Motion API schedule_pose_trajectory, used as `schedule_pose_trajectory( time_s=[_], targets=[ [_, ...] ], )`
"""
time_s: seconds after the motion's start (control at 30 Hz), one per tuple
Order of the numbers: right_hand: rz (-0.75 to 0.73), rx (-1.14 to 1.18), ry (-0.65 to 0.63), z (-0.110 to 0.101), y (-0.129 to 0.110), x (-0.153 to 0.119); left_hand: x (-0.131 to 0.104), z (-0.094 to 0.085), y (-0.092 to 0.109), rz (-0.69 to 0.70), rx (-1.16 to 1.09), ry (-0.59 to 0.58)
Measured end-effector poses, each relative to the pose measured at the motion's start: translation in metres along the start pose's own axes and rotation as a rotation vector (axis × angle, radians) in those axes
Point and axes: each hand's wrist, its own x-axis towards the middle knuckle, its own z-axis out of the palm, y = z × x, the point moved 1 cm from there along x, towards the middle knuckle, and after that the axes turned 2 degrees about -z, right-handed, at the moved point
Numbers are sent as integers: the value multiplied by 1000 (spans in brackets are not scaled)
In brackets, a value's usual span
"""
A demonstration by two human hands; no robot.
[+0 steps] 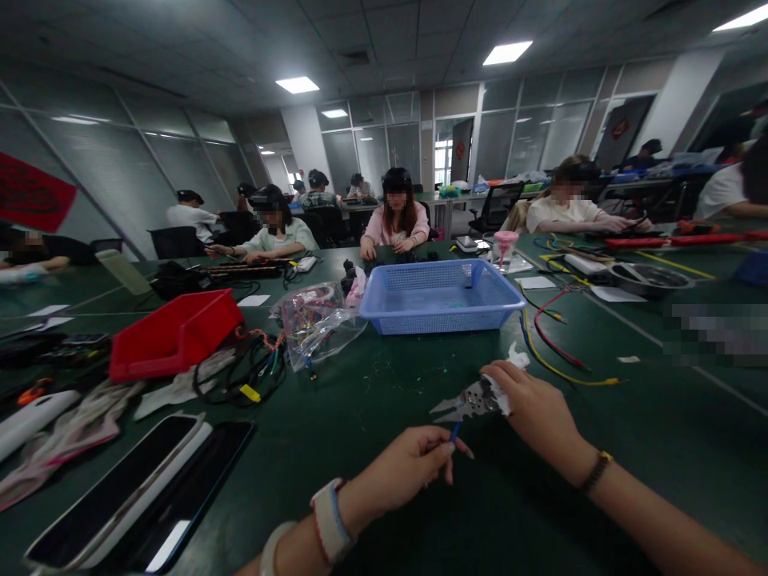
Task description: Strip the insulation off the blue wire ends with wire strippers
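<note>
My right hand [531,404] is wrapped round the handles of a pair of wire strippers [471,402], with white tissue or cloth showing under the fingers. The flat metal jaws point left, and their tips are apart. Below the jaws, my left hand [414,464] pinches a short blue wire [454,432] between thumb and fingers. The wire's upper end reaches the lower edge of the tool; whether it sits between the blades I cannot tell. Small green scraps [420,380] lie on the dark green table [336,480] beyond my hands.
A blue mesh basket [441,320] stands ahead, with a clear bag of wires [321,320] at its left. A red bin [174,336], cables and two phone-like slabs [198,488] lie left. Yellow and red wires [558,372] spread right. Several people sit across the table.
</note>
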Motion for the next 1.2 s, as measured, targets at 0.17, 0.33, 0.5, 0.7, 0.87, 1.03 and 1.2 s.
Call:
schedule_pose_trajectory(
  time_s=[0.17,0.33,0.5,0.7,0.87,1.03,1.2],
  targets=[
    [-82,63,34,3,9,0,1,-3,-2,20,42,2],
    [-103,97,20,6,17,1,-1,-5,0,24,2,-29],
    [-127,130,-7,9,21,2,-1,-6,-1,50,13,-63],
    [-143,140,12,10,24,2,0,-6,-2,65,-22,-86],
    [-127,145,7,10,22,1,-2,-5,2,49,-4,-69],
    [-131,141,-10,9,20,2,-2,-4,2,52,-5,-72],
    [-128,146,-15,8,20,2,-1,-5,1,59,-8,-71]
  ],
)
